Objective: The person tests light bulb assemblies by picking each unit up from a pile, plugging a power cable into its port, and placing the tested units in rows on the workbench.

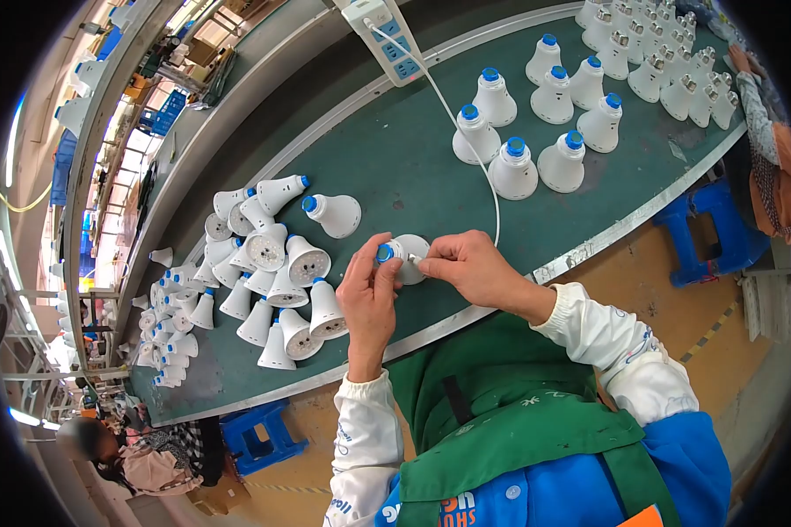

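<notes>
My left hand (367,294) is closed around the neck of a white bulb housing (410,249) with a blue top, tilted just above the green bench. Against the side of this housing, my right hand (466,268) pinches a small shiny piece (414,259) too small to name. A white cable (466,127) runs from the power strip (387,44) down behind my right hand; its end is hidden. Another blue-topped bulb housing (334,215) lies on its side just beyond my left hand.
A heap of bulb housings (268,246) lies at the left. Several blue-topped housings (514,169) stand upright at the right, with metal-tipped ones (646,79) farther back. Blue stools (712,233) stand beside the bench, and other people (163,461) sit at both ends.
</notes>
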Demonstrator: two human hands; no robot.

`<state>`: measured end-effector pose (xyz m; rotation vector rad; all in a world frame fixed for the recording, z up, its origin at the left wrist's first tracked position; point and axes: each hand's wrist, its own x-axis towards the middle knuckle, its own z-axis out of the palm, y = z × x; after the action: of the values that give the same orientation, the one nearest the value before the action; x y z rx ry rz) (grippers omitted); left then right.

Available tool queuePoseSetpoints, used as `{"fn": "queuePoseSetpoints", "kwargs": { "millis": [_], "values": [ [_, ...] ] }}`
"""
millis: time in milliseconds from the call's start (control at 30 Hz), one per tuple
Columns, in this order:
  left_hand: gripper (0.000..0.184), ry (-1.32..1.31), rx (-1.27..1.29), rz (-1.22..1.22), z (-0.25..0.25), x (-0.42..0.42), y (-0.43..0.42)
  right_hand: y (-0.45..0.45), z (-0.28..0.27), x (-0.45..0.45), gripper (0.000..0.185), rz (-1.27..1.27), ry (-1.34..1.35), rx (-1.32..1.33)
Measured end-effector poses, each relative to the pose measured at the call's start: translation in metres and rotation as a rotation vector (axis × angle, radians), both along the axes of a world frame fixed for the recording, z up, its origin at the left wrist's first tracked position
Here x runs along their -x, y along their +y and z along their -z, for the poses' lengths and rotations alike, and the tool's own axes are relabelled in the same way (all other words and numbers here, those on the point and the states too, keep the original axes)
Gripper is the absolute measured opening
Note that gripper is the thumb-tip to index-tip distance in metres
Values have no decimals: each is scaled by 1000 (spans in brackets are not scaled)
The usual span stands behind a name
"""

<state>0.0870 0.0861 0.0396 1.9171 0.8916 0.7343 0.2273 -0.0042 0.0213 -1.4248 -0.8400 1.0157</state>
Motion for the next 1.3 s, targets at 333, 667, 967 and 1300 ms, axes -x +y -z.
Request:
{"fn": "queuePoseSetpoints", "kwargs": {
  "millis": [333,667,967,1300],
  "values": [
    [27,-32,70,105,-4,3,7,4,-5,-10,18,-155,56,87],
    [26,-57,30,100,5,3,4,11,-5,-2,15,-74,75,119],
    [47,-218,-76,32,18,-1,-15,1,-30,-12,30,-115,-320,114],
    [53,-25,-413,-84,24,-17,-26,-7,-27,-8,27,-66,-345,143]
  ]
}}
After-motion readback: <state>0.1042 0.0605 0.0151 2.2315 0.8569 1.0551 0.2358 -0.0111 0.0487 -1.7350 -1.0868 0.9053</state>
